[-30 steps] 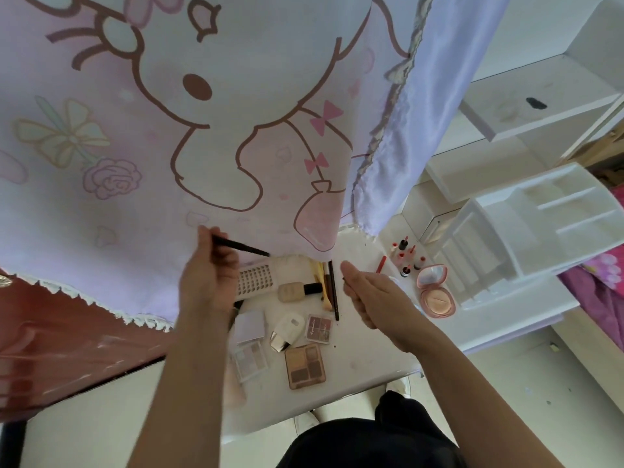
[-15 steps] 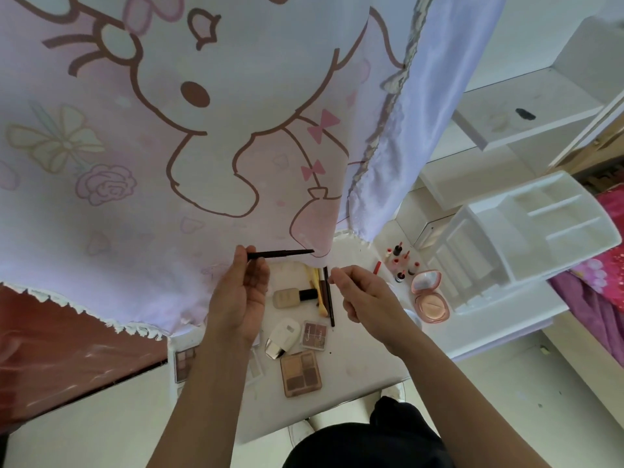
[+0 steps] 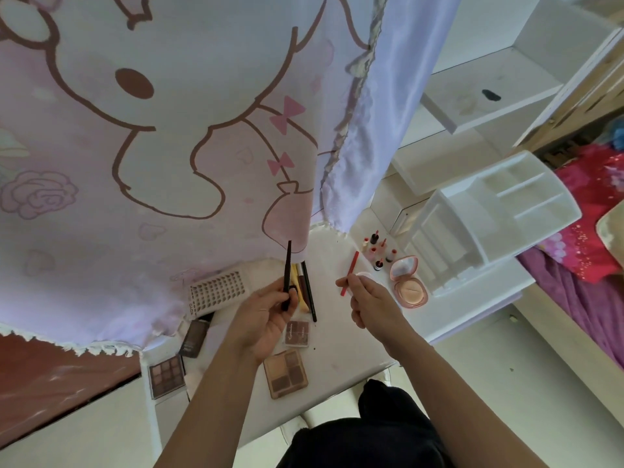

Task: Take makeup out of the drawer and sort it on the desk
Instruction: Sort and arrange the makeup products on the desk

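My left hand grips a thin black pencil that points up and away over the white desk. My right hand pinches a slim red pencil just to the right. Between the hands lie several pencils and brushes side by side. On the desk are a small blush palette, a tan eyeshadow palette, a dark palette, a lash tray and an open pink compact. Small red-capped bottles stand behind it.
A pink cartoon-print curtain hangs low over the desk's far left part. A white compartment organiser stands at the desk's right end, with white shelves behind. A bed with red and purple bedding lies to the right.
The black pencil has swung from lying sideways to pointing up and away in my left hand. My right hand, empty before, now pinches the red pencil.
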Action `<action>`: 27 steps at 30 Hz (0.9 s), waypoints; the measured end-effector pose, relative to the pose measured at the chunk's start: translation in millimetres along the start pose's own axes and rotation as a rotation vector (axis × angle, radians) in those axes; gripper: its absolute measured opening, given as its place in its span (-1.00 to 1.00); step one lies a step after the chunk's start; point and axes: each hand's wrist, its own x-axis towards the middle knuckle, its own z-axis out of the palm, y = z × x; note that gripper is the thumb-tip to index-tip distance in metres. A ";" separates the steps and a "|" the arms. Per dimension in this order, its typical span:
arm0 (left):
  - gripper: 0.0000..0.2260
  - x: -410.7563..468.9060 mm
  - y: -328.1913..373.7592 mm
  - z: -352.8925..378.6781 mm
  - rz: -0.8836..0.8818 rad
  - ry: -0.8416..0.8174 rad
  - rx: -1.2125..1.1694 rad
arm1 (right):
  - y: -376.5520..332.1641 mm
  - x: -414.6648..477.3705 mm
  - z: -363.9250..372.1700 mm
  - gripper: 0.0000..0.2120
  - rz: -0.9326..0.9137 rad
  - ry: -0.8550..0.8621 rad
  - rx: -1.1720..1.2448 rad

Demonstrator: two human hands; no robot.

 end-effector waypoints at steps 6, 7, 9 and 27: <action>-0.84 42.2 -45.0 -0.1 -0.070 0.101 0.325 | 27.5 23.9 -28.1 -0.75 0.141 0.095 -0.012; -0.84 48.7 -53.9 -1.1 -0.080 0.122 0.394 | 32.3 27.5 -32.7 -0.77 0.149 0.094 -0.053; -0.83 61.7 -72.2 -4.0 -0.084 0.160 0.580 | 45.4 36.5 -42.9 -0.79 0.136 0.090 -0.174; -0.71 124.1 -147.7 -8.7 -0.056 0.340 1.183 | 127.2 98.3 -37.8 -0.87 0.075 -0.002 -0.765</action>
